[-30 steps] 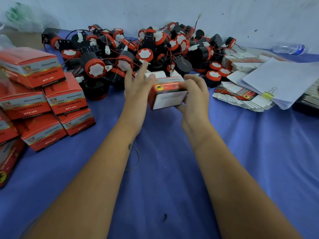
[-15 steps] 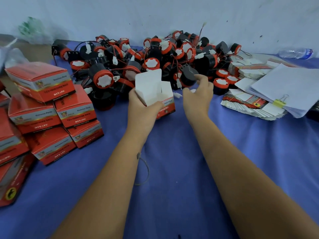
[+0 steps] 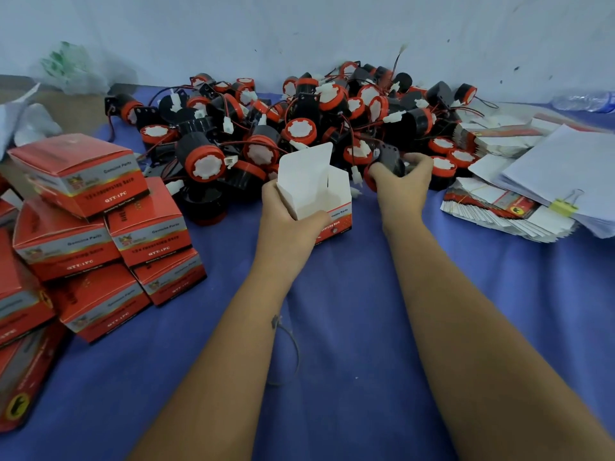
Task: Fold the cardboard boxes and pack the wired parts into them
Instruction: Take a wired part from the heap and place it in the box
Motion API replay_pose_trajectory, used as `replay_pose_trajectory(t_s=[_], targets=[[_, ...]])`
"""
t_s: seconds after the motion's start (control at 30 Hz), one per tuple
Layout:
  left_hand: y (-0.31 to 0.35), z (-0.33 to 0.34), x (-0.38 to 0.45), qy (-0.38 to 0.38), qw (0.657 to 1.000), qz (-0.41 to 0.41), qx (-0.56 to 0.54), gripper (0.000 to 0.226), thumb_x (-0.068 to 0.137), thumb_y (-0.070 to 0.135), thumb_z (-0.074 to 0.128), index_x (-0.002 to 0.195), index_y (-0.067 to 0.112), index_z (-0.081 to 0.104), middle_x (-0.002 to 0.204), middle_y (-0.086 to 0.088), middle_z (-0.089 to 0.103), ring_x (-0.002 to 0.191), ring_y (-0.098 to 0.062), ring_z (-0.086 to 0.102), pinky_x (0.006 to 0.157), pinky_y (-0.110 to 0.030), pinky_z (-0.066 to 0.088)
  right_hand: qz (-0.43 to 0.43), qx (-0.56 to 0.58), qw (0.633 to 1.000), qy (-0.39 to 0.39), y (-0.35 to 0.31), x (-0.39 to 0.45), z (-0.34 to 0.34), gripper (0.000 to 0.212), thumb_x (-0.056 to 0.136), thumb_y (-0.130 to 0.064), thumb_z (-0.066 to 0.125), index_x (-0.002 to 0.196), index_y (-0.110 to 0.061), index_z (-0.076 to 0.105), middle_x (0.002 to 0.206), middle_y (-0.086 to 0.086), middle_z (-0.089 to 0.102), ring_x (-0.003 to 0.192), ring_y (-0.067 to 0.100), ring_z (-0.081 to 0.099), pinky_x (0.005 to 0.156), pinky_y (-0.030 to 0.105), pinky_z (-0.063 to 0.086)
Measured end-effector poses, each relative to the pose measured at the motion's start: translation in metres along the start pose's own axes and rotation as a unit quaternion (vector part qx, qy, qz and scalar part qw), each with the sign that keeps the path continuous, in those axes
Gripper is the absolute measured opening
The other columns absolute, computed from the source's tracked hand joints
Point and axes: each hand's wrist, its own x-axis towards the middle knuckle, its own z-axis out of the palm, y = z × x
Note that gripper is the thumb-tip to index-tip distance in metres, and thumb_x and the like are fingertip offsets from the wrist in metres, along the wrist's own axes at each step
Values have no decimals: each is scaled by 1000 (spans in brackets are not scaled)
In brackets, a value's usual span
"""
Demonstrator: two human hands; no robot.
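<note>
A small red-and-white cardboard box (image 3: 336, 207) stands upright on the blue cloth, its white top flap raised and its inside showing. My left hand (image 3: 288, 221) grips its left side. Just right of the box, my right hand (image 3: 404, 184) curls round a black wired part (image 3: 389, 161) with a red rim at the near edge of the pile. The pile of black-and-red wired parts (image 3: 299, 128) with white connectors and thin wires fills the back of the table.
Several closed red boxes (image 3: 83, 227) are stacked at the left. Flat unfolded cartons (image 3: 499, 207) and clipped white papers (image 3: 572, 174) lie at the right. A plastic bottle (image 3: 585, 101) rests by the wall. Blue cloth (image 3: 349, 344) covers the table.
The box went from being held in both hands to standing open in my left hand. My right hand left it, reached into the pile and closed round a wired part.
</note>
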Motion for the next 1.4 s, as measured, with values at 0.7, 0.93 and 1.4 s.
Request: replay_pose_trajectory(t_s=[0.7, 0.93, 1.4], targets=[[1, -22, -3, -69, 992, 42, 99, 74, 83, 14, 78, 144, 34, 41, 124, 22, 56, 101, 15, 54, 74, -5, 44, 7, 289, 941, -176, -39, -85, -40, 51, 81, 14, 66, 123, -11, 49, 115, 7, 62, 111, 25, 60, 90, 30, 52], [0, -19, -1, -96, 990, 43, 97, 68, 84, 18, 78, 140, 33, 43, 120, 23, 58, 94, 23, 54, 70, -1, 46, -150, 66, 962, -217, -35, -91, -33, 43, 72, 0, 82, 103, -24, 64, 107, -11, 68, 108, 3, 61, 95, 24, 48], [1, -24, 0, -113, 988, 49, 88, 65, 80, 14, 81, 132, 35, 48, 129, 14, 59, 115, 6, 53, 95, -19, 46, -203, -148, 966, -57, -34, -86, -30, 31, 73, -19, 82, 98, -21, 66, 112, -9, 45, 114, 20, 45, 99, 36, 40]])
